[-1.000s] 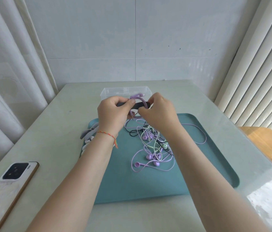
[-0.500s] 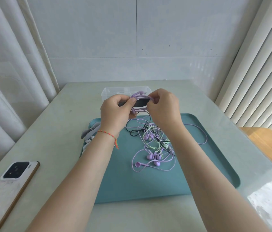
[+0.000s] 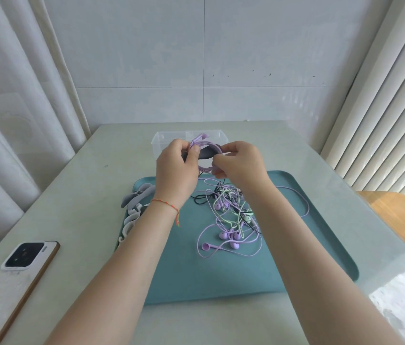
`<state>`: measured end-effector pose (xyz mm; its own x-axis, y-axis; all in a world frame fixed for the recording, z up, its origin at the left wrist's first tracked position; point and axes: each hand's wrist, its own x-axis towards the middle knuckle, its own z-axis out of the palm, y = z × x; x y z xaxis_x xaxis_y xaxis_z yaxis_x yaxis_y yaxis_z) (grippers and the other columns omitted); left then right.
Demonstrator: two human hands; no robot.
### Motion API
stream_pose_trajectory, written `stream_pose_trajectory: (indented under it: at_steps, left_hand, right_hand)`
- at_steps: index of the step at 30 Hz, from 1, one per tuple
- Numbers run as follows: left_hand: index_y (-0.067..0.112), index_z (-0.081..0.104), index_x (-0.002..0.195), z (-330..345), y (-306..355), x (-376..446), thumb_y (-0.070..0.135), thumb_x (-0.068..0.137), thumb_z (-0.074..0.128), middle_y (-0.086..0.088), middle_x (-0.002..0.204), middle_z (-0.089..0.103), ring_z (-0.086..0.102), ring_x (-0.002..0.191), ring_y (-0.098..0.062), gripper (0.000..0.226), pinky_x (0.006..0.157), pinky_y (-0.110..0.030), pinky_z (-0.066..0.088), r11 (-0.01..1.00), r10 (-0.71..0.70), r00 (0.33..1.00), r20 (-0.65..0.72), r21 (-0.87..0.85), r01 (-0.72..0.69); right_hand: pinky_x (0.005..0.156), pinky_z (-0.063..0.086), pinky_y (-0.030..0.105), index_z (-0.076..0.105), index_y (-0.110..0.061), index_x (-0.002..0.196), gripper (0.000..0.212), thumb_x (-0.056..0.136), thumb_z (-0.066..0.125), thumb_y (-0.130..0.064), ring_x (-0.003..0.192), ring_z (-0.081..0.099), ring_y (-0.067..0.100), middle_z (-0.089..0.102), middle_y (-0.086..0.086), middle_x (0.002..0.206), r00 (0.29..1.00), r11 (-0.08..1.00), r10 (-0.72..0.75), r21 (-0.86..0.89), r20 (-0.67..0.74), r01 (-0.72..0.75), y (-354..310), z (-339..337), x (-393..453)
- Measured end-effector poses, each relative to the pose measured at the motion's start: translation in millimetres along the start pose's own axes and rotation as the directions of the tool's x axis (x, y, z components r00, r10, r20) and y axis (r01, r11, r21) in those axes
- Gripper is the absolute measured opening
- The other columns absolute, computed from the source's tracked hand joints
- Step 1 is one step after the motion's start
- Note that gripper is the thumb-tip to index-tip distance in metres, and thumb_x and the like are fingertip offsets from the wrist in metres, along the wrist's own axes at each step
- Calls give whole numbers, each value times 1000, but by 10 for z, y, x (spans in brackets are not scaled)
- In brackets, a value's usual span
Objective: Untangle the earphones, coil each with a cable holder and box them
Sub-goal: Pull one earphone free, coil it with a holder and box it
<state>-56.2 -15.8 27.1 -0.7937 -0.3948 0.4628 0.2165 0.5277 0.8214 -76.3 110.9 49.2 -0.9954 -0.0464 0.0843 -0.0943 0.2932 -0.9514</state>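
My left hand (image 3: 175, 170) and my right hand (image 3: 240, 164) are raised together above the far end of the teal tray (image 3: 320, 235). Between them they pinch a coil of purple earphone cable (image 3: 202, 145) and a dark grey cable holder (image 3: 206, 152) that lies across the coil. A purple plug or bud sticks up from the coil's top. Below the hands, a tangle of purple, green and black earphones (image 3: 231, 220) lies on the tray. The clear plastic box (image 3: 166, 140) stands just behind the hands, partly hidden by them.
Several grey and white cable holders (image 3: 134, 207) are piled at the tray's left edge. A phone (image 3: 9, 277) lies face down near the table's left front. Curtains hang on both sides, a tiled wall is behind, and a wooden surface (image 3: 395, 215) sits off the table's right.
Both hands have lifted slightly with the coil. My right hand has shifted to the coil's right side, fingers pinching the cable lower down; the dark holder shows more between the hands.
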Motion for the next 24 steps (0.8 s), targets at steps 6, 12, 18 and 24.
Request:
stream_pose_trajectory:
  at_steps: [6,12,18,24]
  left_hand:
    - [14,56,84,-25,-1,0,19,95,57,5,72,56,51,73,-21,12,64,-23,32,998,52,998,-37,47,-50]
    - [16,57,86,-62,-38,56,22,96,56,-1,76,62,62,78,-27,11,67,-27,39,999,-2,1000,6,35,2]
    - [15,58,86,-72,-46,66,24,96,56,-1,73,63,63,79,-28,13,68,-29,43,1000,-10,1000,14,28,10]
    - [15,58,83,19,-12,-5,25,95,56,-4,70,66,63,75,-26,16,70,-31,45,999,8,998,65,38,-10]
  right_hand:
    - [63,52,27,55,-4,110,29,83,62,1,66,64,18,66,11,80,979,950,110,271,173,-155,-20,-54,-29]
    - [74,47,28,65,-9,90,8,90,59,-4,67,56,14,61,2,70,908,827,43,496,417,-266,-34,-143,-9]
    - [74,52,30,67,-4,86,9,88,59,-1,68,59,19,62,6,69,950,860,43,472,309,-192,-27,-141,-5]
    - [63,48,26,65,-10,90,12,82,57,-12,71,64,20,69,2,78,973,976,-186,-139,-134,167,33,-16,23]
